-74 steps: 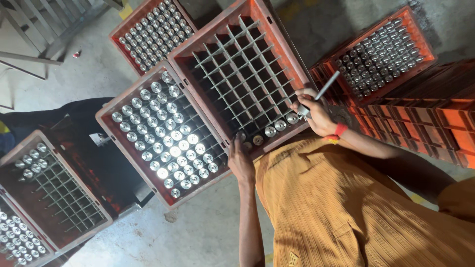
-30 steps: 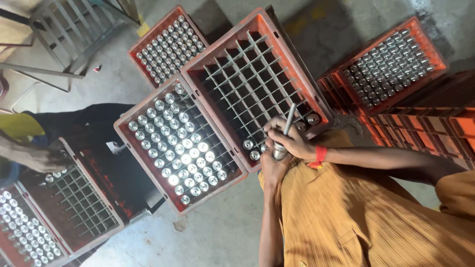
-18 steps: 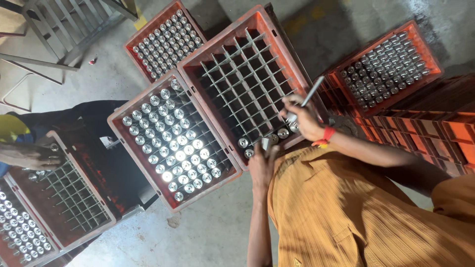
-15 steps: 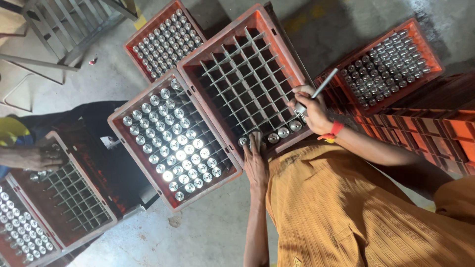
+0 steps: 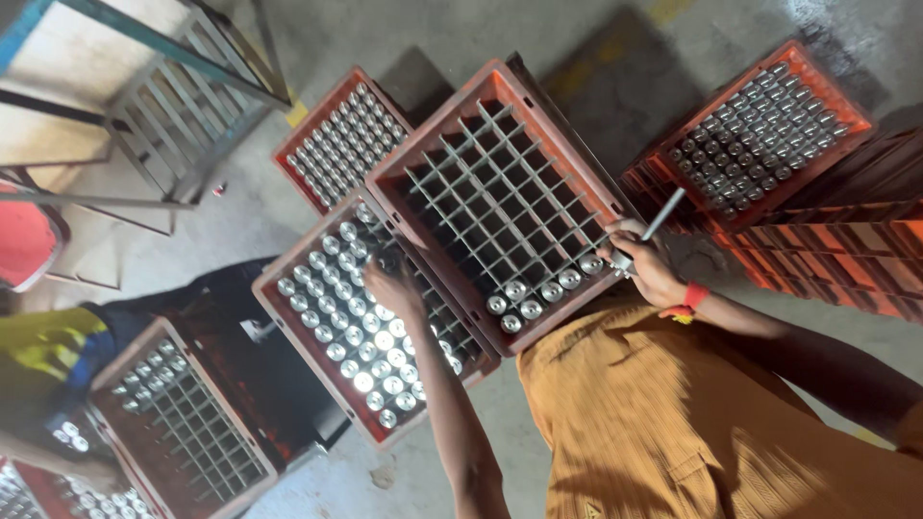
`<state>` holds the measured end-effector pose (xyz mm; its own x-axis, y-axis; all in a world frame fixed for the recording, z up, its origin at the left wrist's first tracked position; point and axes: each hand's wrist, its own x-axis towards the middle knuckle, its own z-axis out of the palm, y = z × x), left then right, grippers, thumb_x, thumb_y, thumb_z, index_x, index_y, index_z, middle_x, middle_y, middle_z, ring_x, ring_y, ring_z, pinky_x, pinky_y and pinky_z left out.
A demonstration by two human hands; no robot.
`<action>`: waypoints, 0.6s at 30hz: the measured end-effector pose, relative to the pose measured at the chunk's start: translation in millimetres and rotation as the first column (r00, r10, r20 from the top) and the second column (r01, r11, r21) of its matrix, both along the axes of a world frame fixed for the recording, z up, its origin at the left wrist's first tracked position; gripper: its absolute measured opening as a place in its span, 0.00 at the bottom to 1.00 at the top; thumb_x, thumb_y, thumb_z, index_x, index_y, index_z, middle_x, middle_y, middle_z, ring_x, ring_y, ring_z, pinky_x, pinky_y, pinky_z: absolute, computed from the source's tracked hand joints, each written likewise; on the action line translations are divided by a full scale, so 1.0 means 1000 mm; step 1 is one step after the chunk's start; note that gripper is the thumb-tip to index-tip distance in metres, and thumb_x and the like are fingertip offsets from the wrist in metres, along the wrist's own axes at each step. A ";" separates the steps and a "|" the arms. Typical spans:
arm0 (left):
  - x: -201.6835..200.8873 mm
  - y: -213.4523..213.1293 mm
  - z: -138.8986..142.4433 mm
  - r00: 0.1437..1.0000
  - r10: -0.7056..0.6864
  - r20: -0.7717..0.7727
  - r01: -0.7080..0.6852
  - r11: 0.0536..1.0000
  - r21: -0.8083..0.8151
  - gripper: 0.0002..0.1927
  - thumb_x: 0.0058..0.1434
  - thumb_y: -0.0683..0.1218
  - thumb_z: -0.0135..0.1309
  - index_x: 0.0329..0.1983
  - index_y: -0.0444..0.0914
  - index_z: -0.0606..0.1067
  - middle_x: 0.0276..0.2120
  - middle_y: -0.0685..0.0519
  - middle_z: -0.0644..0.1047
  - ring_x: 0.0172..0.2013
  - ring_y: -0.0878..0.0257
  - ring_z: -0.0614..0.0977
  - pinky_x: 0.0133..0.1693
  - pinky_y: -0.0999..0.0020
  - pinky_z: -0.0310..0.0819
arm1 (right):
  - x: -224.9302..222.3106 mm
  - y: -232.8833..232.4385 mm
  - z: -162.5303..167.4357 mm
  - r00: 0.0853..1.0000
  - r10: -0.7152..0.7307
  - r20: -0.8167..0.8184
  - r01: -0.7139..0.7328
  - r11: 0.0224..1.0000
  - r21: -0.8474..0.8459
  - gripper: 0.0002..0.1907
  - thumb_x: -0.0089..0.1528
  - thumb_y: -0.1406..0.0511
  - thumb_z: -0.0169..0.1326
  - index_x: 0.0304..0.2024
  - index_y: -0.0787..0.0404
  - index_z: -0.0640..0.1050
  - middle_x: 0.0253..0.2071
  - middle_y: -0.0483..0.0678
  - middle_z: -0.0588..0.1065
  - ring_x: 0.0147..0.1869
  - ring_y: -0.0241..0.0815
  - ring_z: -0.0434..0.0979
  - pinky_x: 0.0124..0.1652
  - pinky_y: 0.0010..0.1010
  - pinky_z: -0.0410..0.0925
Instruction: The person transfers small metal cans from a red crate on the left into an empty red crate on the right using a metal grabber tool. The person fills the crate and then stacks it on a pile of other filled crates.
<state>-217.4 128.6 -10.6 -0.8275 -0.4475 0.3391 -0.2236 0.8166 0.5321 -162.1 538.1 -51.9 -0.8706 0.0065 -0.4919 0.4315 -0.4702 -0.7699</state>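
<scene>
Red plastic crates stand on a grey concrete floor (image 5: 538, 38), seen from the head camera looking straight down over an orange shirt (image 5: 692, 423). The middle crate (image 5: 437, 163) has a grid of mostly bare cells, with a short row of silver caps (image 5: 538, 293) along its near edge. The right hand (image 5: 649, 264) sits at the near right corner of this crate, its grip closed round a thin metal rod (image 5: 663, 216) that sticks up and away to the right; a red wristband (image 5: 690, 298) circles that wrist. The left hand (image 5: 394, 288) reaches over the full crate (image 5: 288, 322) just left of the middle one, fingers curled down onto the far rows of its silver caps; whether the grip holds one of them I cannot tell, as the hand is blurred and covers what lies under it. The two crates touch along one side, the middle one standing higher. Farther off, a third crate (image 5: 298, 144) of caps lies behind the full one, and a fourth crate (image 5: 846, 111), also full, stands on a stack at far right, with more orange crates (image 5: 827, 269) piled beside it. At near left a partly filled crate (image 5: 125, 356) sits by another person in a yellow and dark sleeve (image 5: 53, 351). A metal frame (image 5: 183, 106) stands at far left.
</scene>
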 end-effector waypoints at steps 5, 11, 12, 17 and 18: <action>-0.077 -0.029 0.010 0.957 0.195 0.215 -0.163 0.974 -0.156 0.28 0.58 0.53 0.64 0.57 0.33 0.77 0.52 0.32 0.74 0.50 0.38 0.76 0.50 0.47 0.72 | 0.017 0.004 0.010 0.996 -0.063 0.059 0.061 0.997 0.041 0.06 0.69 0.73 0.48 0.47 0.64 0.74 0.40 0.48 0.75 0.42 0.40 0.80 0.46 0.32 0.74; -0.090 -0.024 0.014 0.989 0.086 0.121 -0.075 0.993 -0.092 0.23 0.59 0.53 0.65 0.56 0.41 0.80 0.50 0.39 0.76 0.50 0.43 0.77 0.45 0.47 0.75 | 0.033 0.014 0.020 0.994 -0.091 0.060 0.086 0.993 0.084 0.07 0.69 0.73 0.46 0.48 0.63 0.75 0.43 0.49 0.75 0.45 0.41 0.79 0.46 0.31 0.74; -0.088 -0.028 0.013 1.000 0.004 -0.001 -0.004 0.987 -0.158 0.23 0.58 0.52 0.66 0.56 0.43 0.81 0.50 0.44 0.78 0.51 0.46 0.78 0.50 0.48 0.74 | 0.035 0.015 0.017 0.993 -0.088 0.082 0.080 0.993 0.089 0.07 0.70 0.73 0.47 0.49 0.63 0.75 0.42 0.51 0.74 0.44 0.43 0.79 0.44 0.31 0.73; -0.051 -0.055 0.011 0.993 0.093 0.072 -0.096 0.994 0.043 0.25 0.54 0.55 0.68 0.52 0.38 0.81 0.46 0.47 0.77 0.45 0.53 0.78 0.48 0.56 0.75 | 0.039 0.014 0.004 0.998 -0.063 0.009 0.062 0.996 0.065 0.09 0.67 0.75 0.47 0.47 0.64 0.76 0.44 0.46 0.73 0.44 0.37 0.77 0.48 0.33 0.77; -0.034 -0.060 0.015 0.996 0.038 -0.083 -0.037 0.999 0.007 0.27 0.57 0.57 0.71 0.51 0.35 0.81 0.44 0.47 0.78 0.45 0.55 0.78 0.51 0.55 0.74 | 0.038 0.013 0.004 0.998 -0.057 -0.019 0.058 0.996 0.062 0.09 0.67 0.75 0.47 0.47 0.64 0.76 0.44 0.45 0.72 0.45 0.36 0.76 0.49 0.34 0.78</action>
